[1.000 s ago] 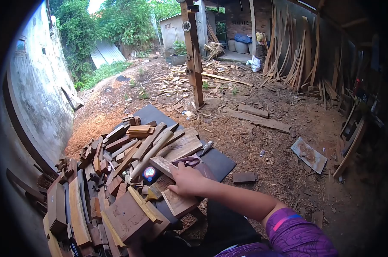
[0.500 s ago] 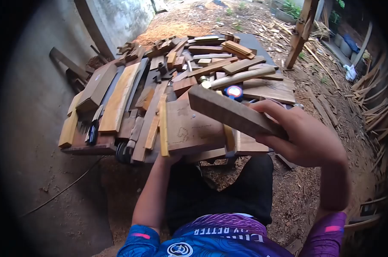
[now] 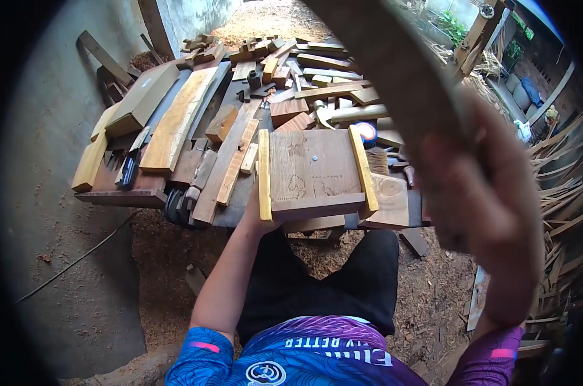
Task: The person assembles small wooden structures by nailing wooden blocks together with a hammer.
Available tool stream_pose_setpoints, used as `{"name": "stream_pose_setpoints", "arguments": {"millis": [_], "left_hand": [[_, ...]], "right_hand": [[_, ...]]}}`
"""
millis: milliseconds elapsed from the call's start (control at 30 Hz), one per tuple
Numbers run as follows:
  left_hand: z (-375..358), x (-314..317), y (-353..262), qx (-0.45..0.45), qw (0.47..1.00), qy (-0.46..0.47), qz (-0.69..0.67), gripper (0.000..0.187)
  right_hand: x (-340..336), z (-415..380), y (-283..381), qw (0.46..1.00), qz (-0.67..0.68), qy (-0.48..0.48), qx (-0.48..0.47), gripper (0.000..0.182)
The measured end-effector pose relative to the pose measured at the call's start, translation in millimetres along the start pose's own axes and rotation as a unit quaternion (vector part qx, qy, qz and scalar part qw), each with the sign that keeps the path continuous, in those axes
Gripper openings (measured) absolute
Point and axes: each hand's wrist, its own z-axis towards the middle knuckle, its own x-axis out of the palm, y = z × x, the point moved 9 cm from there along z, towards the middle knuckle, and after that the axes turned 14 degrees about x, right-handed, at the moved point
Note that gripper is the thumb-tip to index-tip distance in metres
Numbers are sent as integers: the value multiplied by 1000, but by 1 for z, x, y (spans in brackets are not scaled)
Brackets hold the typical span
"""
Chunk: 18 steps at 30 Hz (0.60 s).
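Observation:
My right hand (image 3: 491, 193) is raised close to the camera and grips a long wooden piece (image 3: 394, 58) that runs up and left across the view, blurred. My left hand (image 3: 256, 215) holds the near left corner of a square wooden board (image 3: 314, 170) with two yellow strips along its sides. That board lies at the front edge of a low workbench (image 3: 121, 196). A round blue and red object (image 3: 367, 132) sits just behind the board, and a flat wood block (image 3: 388, 202) lies at its right.
The workbench carries several planks, offcuts and blocks, including a long pale plank (image 3: 175, 119) at left. A cable (image 3: 72, 260) lies on the concrete floor at left. Sawdust and wood scraps (image 3: 561, 186) cover the ground at right. My legs are under the bench front.
My right hand has lifted the wooden piece from above the bench up close to the camera. The square board now lies uncovered, with my left hand still at its corner.

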Motion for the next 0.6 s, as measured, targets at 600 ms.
{"name": "stream_pose_setpoints", "arguments": {"millis": [600], "left_hand": [[15, 10, -52, 112, 988, -2, 106, 58]], "right_hand": [[19, 75, 39, 930, 265, -72, -245, 29]]}}
